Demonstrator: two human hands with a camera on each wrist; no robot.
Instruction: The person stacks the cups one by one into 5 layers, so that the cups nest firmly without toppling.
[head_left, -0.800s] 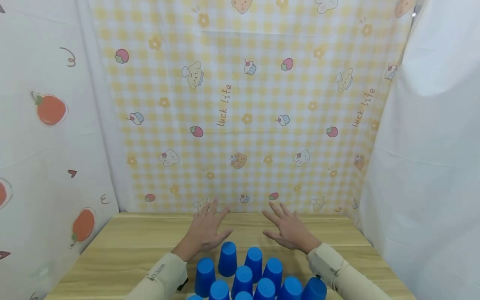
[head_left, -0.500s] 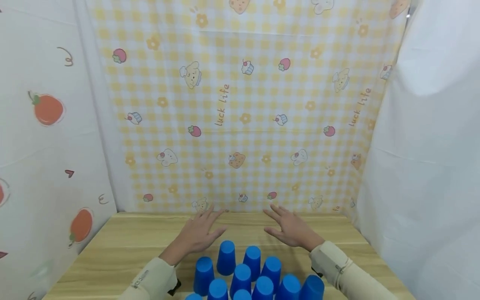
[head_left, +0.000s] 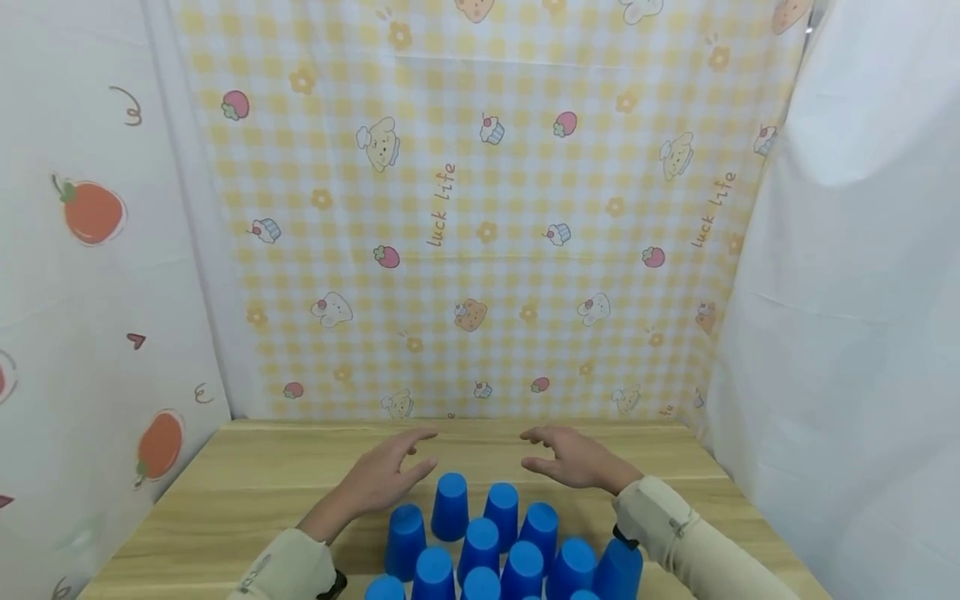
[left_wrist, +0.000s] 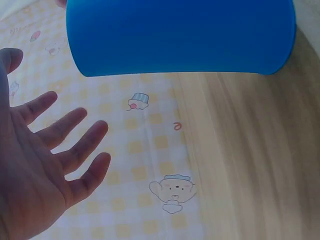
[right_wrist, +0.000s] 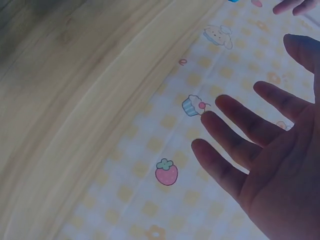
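Several blue plastic cups (head_left: 480, 546) stand upside down in a tight cluster at the near middle of the wooden table (head_left: 247, 487). My left hand (head_left: 378, 475) hovers just left of the two farthest cups (head_left: 450, 504), fingers spread and loosely bent, holding nothing. My right hand (head_left: 573, 458) hovers just right of them, also holding nothing. In the left wrist view my left hand (left_wrist: 45, 155) shows straight fingers beside one blue cup (left_wrist: 180, 37). In the right wrist view my right hand (right_wrist: 260, 150) has its fingers extended over the table edge.
A yellow checked cloth (head_left: 480, 208) with cartoon prints hangs behind the table. A white cloth with orange fruit (head_left: 90, 250) closes the left side and a plain white cloth (head_left: 847, 292) the right. Bare wood (head_left: 247, 467) lies left of the cups.
Both hands have dropped lower and drawn back toward the farthest cups, the fingers curling slightly inward. The cups have not moved.
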